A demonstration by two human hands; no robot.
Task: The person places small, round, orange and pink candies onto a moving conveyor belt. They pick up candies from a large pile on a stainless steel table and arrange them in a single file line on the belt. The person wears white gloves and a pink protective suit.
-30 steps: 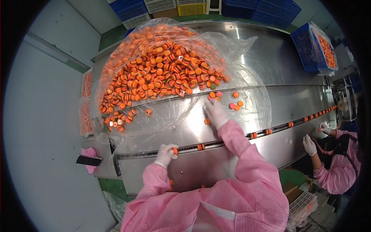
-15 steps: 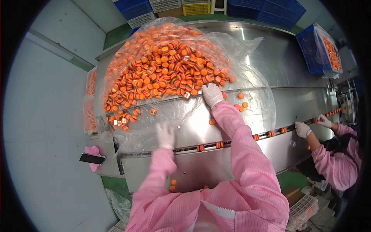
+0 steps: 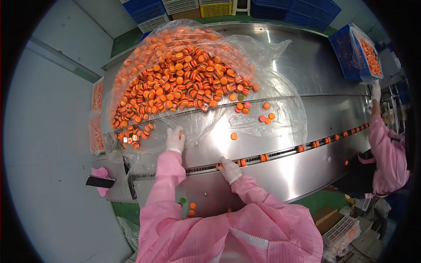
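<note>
Small layered orange candies (image 3: 188, 72), shaped like tiny burgers with red and green stripes, lie heaped in a clear plastic bag (image 3: 287, 105) on the steel table. My gloved left hand (image 3: 174, 141) is above the steel in front of the heap, fingers closed on a candy (image 3: 181, 134). At the narrow conveyor belt (image 3: 199, 169), my gloved right hand (image 3: 230, 170) has its fingers on a candy (image 3: 219, 166) sitting in the track. Further candies (image 3: 242, 162) stand in a spaced row along the belt to the right.
Several loose candies (image 3: 266, 106) and one single piece (image 3: 233, 136) lie right of the heap. A blue crate of candies (image 3: 351, 55) stands at far right, where a co-worker's gloved hand (image 3: 376, 91) reaches. A black phone-like slab (image 3: 100, 182) rests on pink cloth at left.
My right hand has come down from the heap to the belt. My left hand moved slightly up and left and picked up a loose candy. The co-worker's arm swung from belt toward the crate.
</note>
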